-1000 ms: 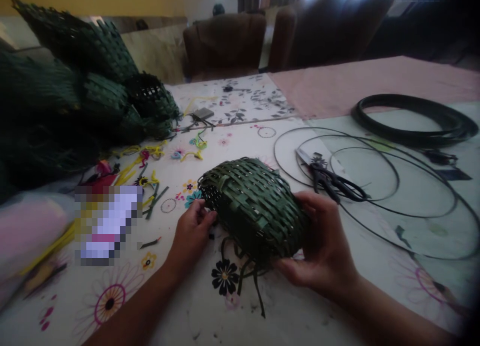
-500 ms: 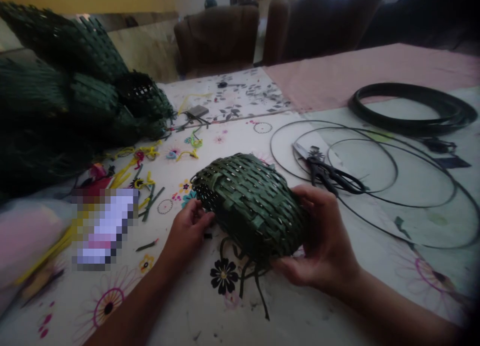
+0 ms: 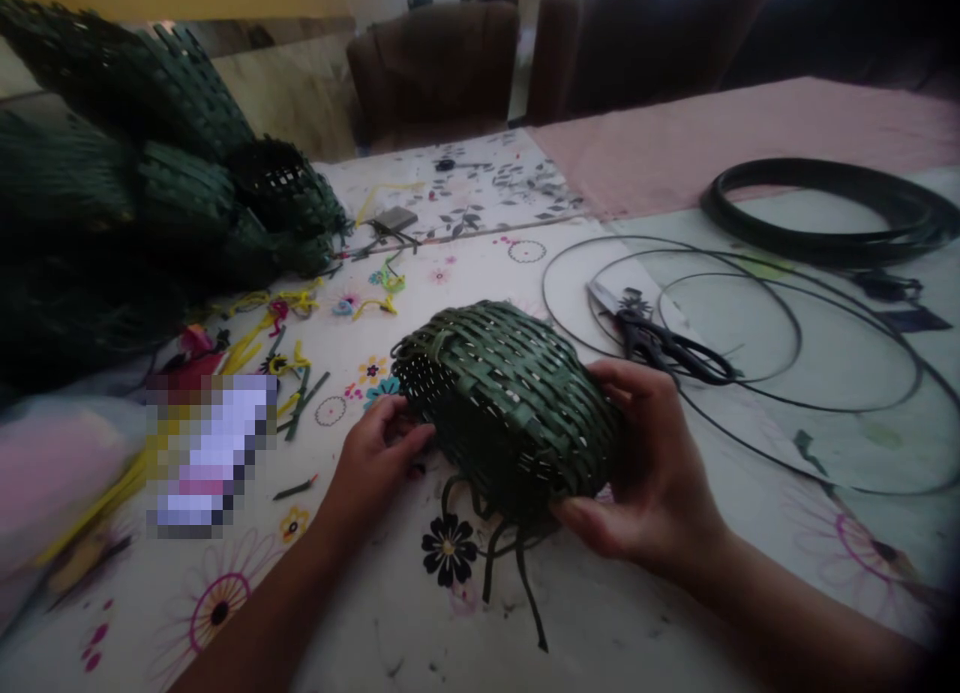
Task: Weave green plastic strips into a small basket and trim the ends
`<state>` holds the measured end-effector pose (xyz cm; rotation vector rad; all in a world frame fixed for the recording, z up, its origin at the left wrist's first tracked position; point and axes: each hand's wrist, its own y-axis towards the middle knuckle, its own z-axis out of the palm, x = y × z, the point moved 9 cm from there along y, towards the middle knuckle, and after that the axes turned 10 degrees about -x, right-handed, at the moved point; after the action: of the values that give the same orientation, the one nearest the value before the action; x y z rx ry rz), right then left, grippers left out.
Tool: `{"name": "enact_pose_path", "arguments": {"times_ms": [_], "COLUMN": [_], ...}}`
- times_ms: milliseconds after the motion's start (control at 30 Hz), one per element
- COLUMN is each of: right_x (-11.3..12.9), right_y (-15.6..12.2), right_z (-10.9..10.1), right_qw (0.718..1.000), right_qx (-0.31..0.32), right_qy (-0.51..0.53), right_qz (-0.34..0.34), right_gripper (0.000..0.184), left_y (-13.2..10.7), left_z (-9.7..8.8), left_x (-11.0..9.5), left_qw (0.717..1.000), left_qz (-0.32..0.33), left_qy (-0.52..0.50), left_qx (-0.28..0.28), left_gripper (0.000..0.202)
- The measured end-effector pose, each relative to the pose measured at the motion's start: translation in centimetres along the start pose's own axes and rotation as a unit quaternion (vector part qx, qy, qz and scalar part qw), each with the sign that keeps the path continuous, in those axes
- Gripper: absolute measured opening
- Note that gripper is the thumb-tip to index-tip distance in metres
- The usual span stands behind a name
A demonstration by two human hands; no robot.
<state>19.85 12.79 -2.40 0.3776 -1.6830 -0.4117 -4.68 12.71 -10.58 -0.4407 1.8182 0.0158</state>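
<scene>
A dark green woven basket (image 3: 517,393) lies tipped on its side over the table, its opening facing left and toward me. My right hand (image 3: 645,463) grips its right end, fingers behind the weave and thumb at the lower edge. At the left rim, my left hand (image 3: 386,448) is closed with thumb and fingertips against the basket's edge; part of the fingers is hidden. Loose strap ends (image 3: 529,593) trail from beneath the basket onto the cloth. Black-handled scissors (image 3: 660,345) rest to the right, beyond my right hand.
Woven green baskets (image 3: 187,173) are piled at the left. A coil of dark strapping (image 3: 817,253) and loose looped strap (image 3: 795,338) occupy the right. Yellow scraps (image 3: 300,301), a blurred-out rectangular item (image 3: 217,453) and cut strips (image 3: 306,405) litter the flowered tablecloth.
The basket has tilted slightly, showing more of its dark inside, and sits a little farther right. Both hands stay on it, with the right thumb shifted slightly upward.
</scene>
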Motion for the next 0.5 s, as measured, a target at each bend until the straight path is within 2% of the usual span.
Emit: {"name": "enact_pose_path", "arguments": {"times_ms": [200, 500], "right_x": [0.28, 0.67], "right_y": [-0.03, 0.22], "right_z": [-0.05, 0.03], "right_qw": [1.0, 1.0], "right_qx": [0.0, 0.006], "right_qy": [0.01, 0.02], "right_qz": [-0.011, -0.011], "right_gripper": [0.081, 0.076], "left_y": [-0.04, -0.17], "left_z": [0.6, 0.35], "left_x": [0.43, 0.55], "left_qw": [0.998, 0.999], "left_qz": [0.011, 0.013], "left_qy": [-0.036, -0.006], "left_qx": [0.056, 0.028], "left_gripper": [0.04, 0.04]}}
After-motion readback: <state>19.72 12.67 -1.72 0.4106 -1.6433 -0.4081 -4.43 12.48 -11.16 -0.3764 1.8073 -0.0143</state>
